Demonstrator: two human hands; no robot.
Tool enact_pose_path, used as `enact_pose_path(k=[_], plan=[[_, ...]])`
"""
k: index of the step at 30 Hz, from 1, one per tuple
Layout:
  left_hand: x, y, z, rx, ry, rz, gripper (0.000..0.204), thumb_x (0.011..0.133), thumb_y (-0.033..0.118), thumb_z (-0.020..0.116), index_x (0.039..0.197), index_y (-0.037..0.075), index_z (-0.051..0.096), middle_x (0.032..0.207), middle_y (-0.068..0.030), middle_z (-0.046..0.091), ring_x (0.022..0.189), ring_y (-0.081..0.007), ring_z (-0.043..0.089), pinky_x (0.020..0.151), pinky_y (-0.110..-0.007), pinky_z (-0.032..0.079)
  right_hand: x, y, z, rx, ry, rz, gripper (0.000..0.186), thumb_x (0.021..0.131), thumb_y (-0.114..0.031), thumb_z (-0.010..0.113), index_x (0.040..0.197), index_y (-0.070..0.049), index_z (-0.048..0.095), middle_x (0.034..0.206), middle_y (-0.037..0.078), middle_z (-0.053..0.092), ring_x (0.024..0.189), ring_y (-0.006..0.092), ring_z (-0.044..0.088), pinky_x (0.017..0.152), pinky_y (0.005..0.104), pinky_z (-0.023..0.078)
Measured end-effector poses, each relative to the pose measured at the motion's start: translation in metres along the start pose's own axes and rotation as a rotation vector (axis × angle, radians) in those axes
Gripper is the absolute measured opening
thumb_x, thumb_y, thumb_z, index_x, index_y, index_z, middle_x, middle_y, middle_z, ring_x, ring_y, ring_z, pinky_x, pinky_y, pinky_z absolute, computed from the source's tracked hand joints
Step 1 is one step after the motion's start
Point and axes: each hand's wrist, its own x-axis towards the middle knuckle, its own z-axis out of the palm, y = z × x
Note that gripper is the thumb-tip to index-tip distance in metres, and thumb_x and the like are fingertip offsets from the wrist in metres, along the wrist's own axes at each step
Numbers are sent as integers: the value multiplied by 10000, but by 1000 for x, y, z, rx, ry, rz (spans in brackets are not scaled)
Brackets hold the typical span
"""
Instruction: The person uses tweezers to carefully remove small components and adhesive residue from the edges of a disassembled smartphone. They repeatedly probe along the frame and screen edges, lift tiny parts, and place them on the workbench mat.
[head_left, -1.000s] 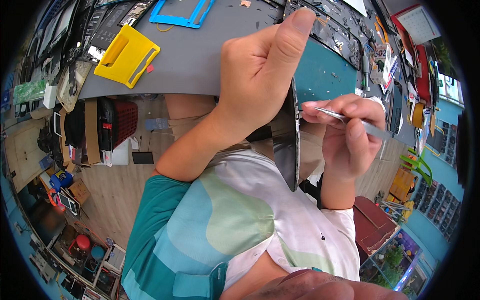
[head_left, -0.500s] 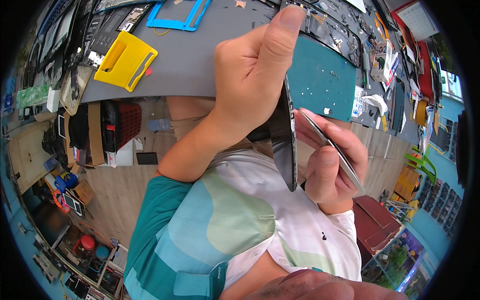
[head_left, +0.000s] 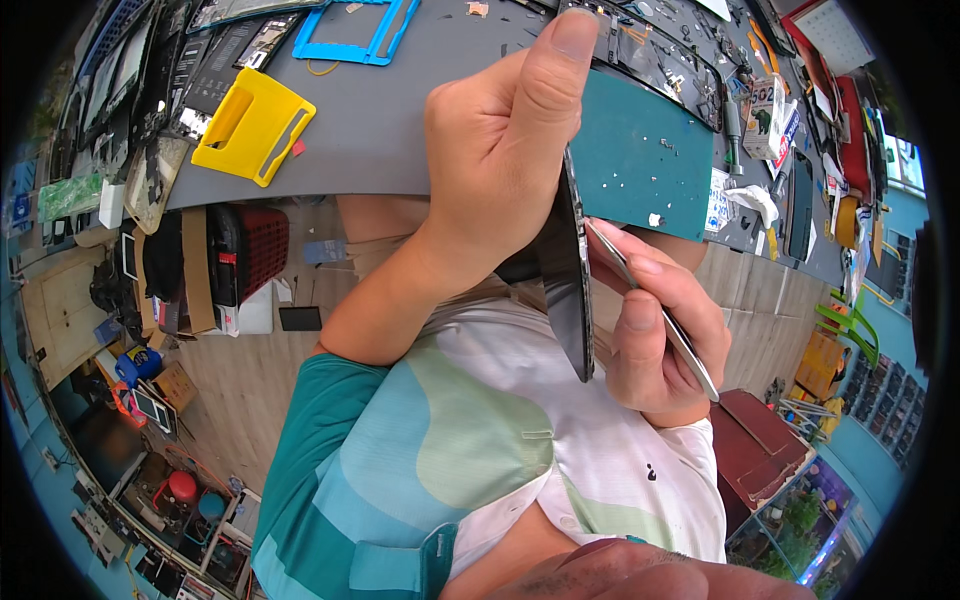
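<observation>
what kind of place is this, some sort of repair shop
Most likely a phone or tablet repair bench. The left hand holds a thin dark screen panel edge-on while the right hand works a metal pry tool against it. Behind lie a grey work mat and a yellow plastic jig.

I see a thin dark panel (head_left: pixel 568 280), flat and glossy like a phone screen, held edge-on and nearly upright in my left hand (head_left: pixel 500 160), thumb up along its far end. Its near end hangs over my lap, off the desk. A slim metal blade tool (head_left: pixel 650 305) lies slanted in my right hand (head_left: pixel 655 335), its far tip touching the panel's right edge.
</observation>
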Motion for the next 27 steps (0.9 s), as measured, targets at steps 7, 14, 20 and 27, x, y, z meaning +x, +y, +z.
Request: enact_pose_path(k=[7,14,20,27], plan=[[0,2,1,12,8,-24,563,1159,310,500,671,34,555,618,-1,520,560,-67,447,524,-262,335,1,-1,0,-33,-11,-3,247,969,92,652,1214,123,640,1158,338,734,1096,399,762,922,413,619],[1,0,2,-21,6,-3,557,1157,302,505,670,36,551,610,0,510,551,-68,440,517,-266,328,1,-2,-1,-45,-22,3,250,972,84,655,1219,121,641,1155,338,736,1091,393,764,916,405,621],[0,-1,2,-21,9,21,563,1157,307,505,664,38,546,608,1,506,551,-70,443,519,-267,330,1,-2,-1,-49,-22,1,247,975,78,659,1218,118,646,1160,338,736,1083,386,768,904,396,621],[1,-1,0,-15,7,-17,567,1157,312,505,661,40,546,610,0,509,552,-70,445,522,-265,331,2,-3,-2,-62,-34,4,244,973,77,663,1214,114,650,1165,342,736,1076,377,771,895,386,620]])
